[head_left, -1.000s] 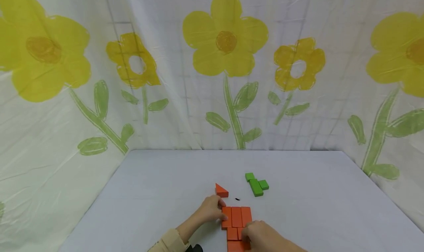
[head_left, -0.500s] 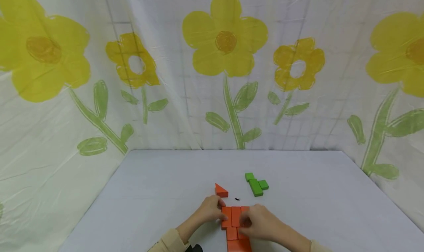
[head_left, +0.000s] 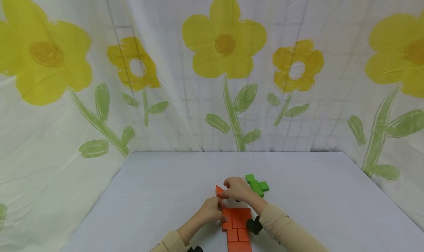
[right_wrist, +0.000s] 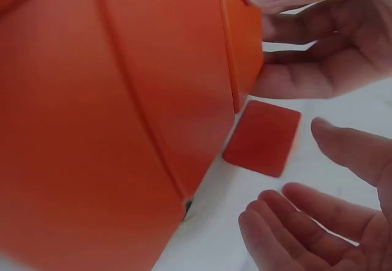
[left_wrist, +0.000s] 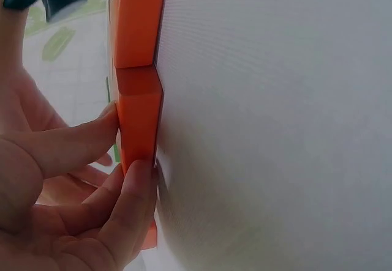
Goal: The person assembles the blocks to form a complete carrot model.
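Several orange blocks [head_left: 237, 218] lie fitted together flat on the white table. My left hand [head_left: 210, 210] holds the left block of the far row, its thumb at the top edge and fingertips against the side; this block [left_wrist: 139, 115] is close up in the left wrist view. Just beyond the row lies an orange triangular block [head_left: 219, 191]. My right hand [head_left: 239, 188] is over its right side, partly covering it. In the right wrist view, the thumb and fingers of my right hand [right_wrist: 324, 216] are spread apart beside the triangular block's red side face [right_wrist: 263, 137].
Behind my right hand, several green blocks [head_left: 256, 185] lie together on the table [head_left: 159, 193]. A white curtain [head_left: 185, 116] printed with yellow flowers hangs at the table's far edge. A black wrist camera [head_left: 254, 225] overlaps the right side of the orange blocks in the head view.
My right hand has moved from the right side of the orange blocks, away from me and leftward, to the triangular block. My left hand stays at the same block. The head view has shifted slightly.
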A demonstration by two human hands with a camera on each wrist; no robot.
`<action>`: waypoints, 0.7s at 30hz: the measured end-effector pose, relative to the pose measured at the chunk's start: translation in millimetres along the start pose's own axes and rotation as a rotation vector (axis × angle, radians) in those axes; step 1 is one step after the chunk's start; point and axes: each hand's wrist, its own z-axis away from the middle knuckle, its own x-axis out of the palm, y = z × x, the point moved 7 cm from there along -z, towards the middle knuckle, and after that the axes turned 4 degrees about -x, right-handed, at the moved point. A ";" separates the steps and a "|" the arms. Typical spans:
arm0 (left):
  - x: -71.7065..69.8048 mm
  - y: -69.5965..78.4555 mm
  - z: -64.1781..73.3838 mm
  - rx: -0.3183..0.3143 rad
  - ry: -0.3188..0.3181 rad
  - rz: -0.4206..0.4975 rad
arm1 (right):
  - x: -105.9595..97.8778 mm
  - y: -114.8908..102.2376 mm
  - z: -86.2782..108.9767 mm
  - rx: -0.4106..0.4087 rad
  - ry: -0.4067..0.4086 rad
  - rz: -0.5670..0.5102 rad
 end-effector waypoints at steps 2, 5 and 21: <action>0.8 -0.4 0.0 -0.001 -0.004 0.000 | 5.7 -2.1 -6.1 0.014 -0.010 0.025; 1.6 -0.4 -0.2 -0.001 -0.004 0.006 | 9.7 -8.7 -11.4 0.000 -0.009 0.093; 0.0 1.1 1.5 -0.018 -0.012 0.049 | -11.5 -6.5 2.1 -0.078 0.058 0.066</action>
